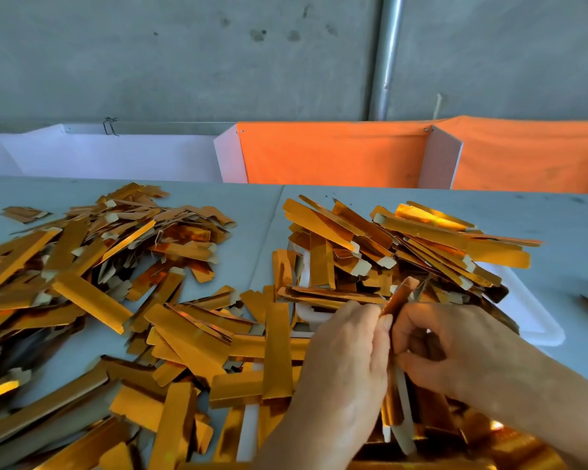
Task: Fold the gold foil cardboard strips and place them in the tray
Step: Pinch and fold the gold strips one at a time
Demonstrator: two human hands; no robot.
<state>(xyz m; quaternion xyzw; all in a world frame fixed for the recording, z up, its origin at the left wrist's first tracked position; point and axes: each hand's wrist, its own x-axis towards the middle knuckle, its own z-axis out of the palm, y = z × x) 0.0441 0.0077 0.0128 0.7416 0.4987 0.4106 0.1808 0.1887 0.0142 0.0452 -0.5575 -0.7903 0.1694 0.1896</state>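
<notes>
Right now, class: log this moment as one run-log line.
step: folding | left hand: pinches strip | right hand: grips same gold strip | white tray: heaped with strips | table: loose strips piled left

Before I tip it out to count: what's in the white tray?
A heap of gold foil strips fills the white tray and spills over its rim. The tray floor and whatever lies under the heap are covered.

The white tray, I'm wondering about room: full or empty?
Full: gold strips heap over the white tray, leaving only its rim showing.
</notes>
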